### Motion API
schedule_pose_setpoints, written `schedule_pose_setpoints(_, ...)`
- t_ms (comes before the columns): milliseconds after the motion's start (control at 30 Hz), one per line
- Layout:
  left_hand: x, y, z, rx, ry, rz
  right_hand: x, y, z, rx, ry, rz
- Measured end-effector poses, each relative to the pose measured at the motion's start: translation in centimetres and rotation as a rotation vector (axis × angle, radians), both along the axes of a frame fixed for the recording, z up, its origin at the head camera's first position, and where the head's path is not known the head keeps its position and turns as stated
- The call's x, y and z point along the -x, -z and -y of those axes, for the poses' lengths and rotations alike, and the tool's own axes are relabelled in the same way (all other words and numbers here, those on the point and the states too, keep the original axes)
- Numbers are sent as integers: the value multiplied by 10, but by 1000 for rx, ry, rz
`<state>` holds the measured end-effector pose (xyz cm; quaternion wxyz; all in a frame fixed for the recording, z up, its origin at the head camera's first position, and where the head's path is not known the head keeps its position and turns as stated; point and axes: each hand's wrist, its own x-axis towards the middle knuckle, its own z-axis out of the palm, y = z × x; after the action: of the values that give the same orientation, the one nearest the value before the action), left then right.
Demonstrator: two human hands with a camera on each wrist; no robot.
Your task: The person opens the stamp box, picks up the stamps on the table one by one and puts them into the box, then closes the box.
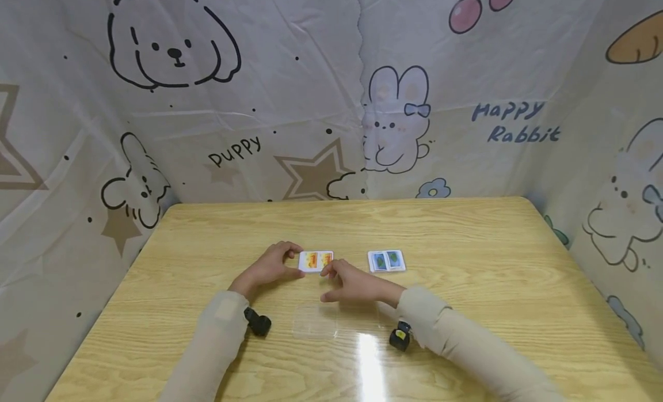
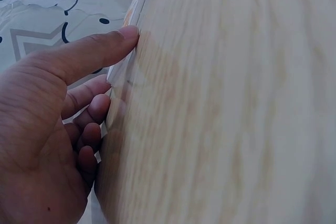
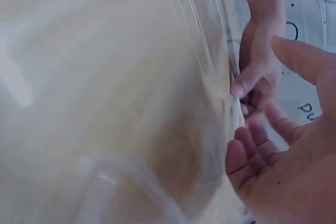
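A small stack of white-bordered cards (image 1: pixel 312 260) with orange and yellow pictures lies on the wooden table. My left hand (image 1: pixel 269 268) holds it at its left end, thumb at the near edge and fingers at the far edge. In the left wrist view, the thumb (image 2: pixel 123 34) presses against the thin white edge. My right hand (image 1: pixel 354 284) reaches to the stack's right end, fingertips right at its corner. Its thumb stands apart, nearer the table's front. A second card stack (image 1: pixel 387 261), with blue and green pictures, lies to the right.
Two clear plastic pieces, one a shallow rounded case (image 1: pixel 315 322), lie in front of the hands, the other partly under the right forearm. Black wrist cameras hang at both sleeves. Printed cloth (image 1: pixel 311 114) walls the table's back and sides.
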<state>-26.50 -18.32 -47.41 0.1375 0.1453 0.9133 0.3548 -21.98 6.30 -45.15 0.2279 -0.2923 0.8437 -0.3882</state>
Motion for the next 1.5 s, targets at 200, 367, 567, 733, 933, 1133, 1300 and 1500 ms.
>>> schedule_pose_setpoints(200,0,0,0,4,-8,6,-19,2,-4,-36,-45,25)
schedule_pose_setpoints(367,-1,0,0,2,-6,5,-31,2,-6,-134,-43,-61)
schedule_pose_setpoints(567,-1,0,0,6,-8,3,-40,2,-7,-169,-38,-119)
schedule_pose_setpoints(733,0,1,0,2,-9,7,-46,4,-5,-205,-44,-177)
schedule_pose_setpoints(933,-1,1,-1,3,-12,10,-49,6,-4,-247,-45,-230)
schedule_pose_setpoints(1133,0,2,-1,2,-10,0,-49,6,-4,-268,-54,-272)
schedule_pose_setpoints(1300,-1,1,-2,1,-7,3,-49,6,-4,-273,-69,-286)
schedule_pose_setpoints(1500,-2,-2,-3,-7,-22,16,-44,2,-10,-208,-78,-250)
